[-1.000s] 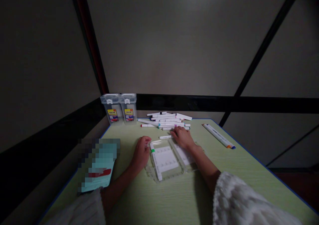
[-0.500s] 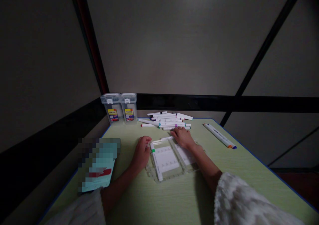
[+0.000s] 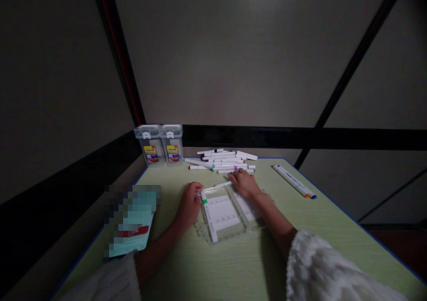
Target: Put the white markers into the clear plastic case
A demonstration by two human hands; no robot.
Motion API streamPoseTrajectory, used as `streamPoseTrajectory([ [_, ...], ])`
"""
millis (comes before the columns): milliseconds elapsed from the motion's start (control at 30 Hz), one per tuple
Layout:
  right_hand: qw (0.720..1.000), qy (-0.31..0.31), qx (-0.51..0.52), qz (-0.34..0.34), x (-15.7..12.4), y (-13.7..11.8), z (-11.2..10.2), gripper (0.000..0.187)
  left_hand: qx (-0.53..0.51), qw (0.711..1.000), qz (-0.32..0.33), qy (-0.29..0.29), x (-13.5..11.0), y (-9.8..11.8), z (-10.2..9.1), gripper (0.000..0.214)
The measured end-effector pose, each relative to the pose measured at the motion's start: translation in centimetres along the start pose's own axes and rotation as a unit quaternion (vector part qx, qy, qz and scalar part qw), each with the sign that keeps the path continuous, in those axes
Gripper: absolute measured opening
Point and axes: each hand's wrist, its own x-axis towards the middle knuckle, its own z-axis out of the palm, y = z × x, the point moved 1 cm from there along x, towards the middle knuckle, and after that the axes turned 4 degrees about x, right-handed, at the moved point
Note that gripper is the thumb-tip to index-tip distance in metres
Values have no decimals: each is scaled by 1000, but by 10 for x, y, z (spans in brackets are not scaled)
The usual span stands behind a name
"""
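Though I can't tell either grip, the left hand (image 3: 190, 202) curls at the clear plastic case (image 3: 240, 213), the right hand (image 3: 245, 183) at a white marker (image 3: 222, 184) by its far edge; green tabletop (image 3: 307, 238) stretches rightward.

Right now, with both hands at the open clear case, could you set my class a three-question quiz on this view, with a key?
1. What colour is the band on the white marker lying along the left side of the clear plastic case?
2. True or false: two lidded plastic boxes stand left of the marker pile.
3. Which hand is nearer that pile?

Key: 1. Green. 2. True. 3. The right hand.
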Motion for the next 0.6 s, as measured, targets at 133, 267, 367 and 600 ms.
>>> streamPoseTrajectory([
  [133,1000,15,7,8,2,1,1,41,4,1000,1,-6,1,0,0,31],
  [267,999,45,9,21,3,2,0,41,0,1000,5,-5,1,-2,1,33],
  [367,997,75,9,24,2,1,-4,41,-4,1000,11,-9,2,-2,1,37],
  [600,995,102,7,-4,-4,-11,-17,46,16,999,48,0,0,6,-2,21],
])
